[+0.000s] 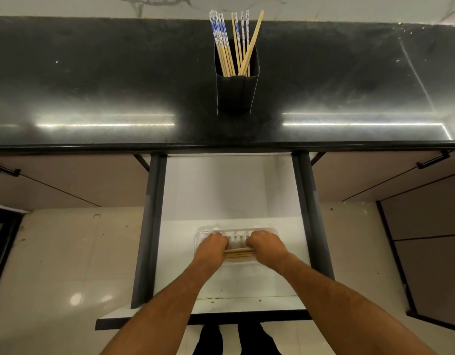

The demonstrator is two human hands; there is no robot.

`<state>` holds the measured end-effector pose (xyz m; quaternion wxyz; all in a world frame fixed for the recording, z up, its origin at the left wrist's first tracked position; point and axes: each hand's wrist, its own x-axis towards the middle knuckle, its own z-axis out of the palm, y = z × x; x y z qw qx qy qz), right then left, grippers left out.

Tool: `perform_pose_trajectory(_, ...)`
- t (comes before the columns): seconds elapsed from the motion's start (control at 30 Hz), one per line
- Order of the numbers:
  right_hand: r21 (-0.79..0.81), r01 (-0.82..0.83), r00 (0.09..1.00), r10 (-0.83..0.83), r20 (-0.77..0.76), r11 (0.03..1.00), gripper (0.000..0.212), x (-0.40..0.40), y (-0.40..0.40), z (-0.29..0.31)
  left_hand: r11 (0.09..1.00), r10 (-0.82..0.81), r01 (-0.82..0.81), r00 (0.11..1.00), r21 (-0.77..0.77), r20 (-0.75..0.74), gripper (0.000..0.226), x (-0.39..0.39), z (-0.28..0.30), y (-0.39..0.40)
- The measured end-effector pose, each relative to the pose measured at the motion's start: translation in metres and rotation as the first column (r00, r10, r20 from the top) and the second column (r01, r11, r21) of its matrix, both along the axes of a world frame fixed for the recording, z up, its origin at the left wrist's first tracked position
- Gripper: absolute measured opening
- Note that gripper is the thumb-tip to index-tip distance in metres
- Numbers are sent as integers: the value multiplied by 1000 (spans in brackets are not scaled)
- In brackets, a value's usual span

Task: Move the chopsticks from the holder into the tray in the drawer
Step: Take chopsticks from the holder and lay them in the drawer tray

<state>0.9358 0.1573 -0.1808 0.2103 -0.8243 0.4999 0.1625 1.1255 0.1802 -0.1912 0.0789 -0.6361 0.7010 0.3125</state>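
— Where, the chopsticks?
— Split in two lots. Most upright in the black holder (237, 83) on the dark desk (93, 93), blue-patterned and plain ends up. A small bundle of chopsticks (238, 253) lying crosswise over the clear tray (262, 233) in the open white drawer (231, 190).
— And the hands?
— Both down in the tray. Left hand (213, 245) curled round one end of the bundle, right hand (266, 245) curled round the other. Fingertips hidden under knuckles.
— Below?
— Pale tiled floor (67, 252), dark shoes (211, 339) under the drawer front.
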Motion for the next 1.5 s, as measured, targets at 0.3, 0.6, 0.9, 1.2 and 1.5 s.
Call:
perform_pose_trajectory(0.3, -61, -9, 1000, 7, -26, 998, 24, -1, 3, -9, 997, 15, -11, 999, -79, 49, 22, 9, -12, 7)
perform_pose_trajectory(0.6, -103, -30, 997, 23, -68, 994, 25, -1, 2, -12, 990, 53, -44, 997, -133, 64, 35, 9, -21, 14)
perform_pose_trajectory(0.9, -84, -68, 997, 65, -40, 994, 22, -2, 1, -10, 995, 43, -33, 993, -91, 109, 21, 11, -11, 10)
perform_pose_trajectory(1.2, -294, 137, 912, -4, 410, 946, 22, -21, 4, 7, 908, 175, -237, 964, -345, -201, 14, 19, 8, 16)
perform_pose_trajectory(1.5, 310, 917, 95, -895, 437, 249, 28, -43, -3, 8, 320, 873, -947, 300, -11, -385, 32, 40, 5, 21)
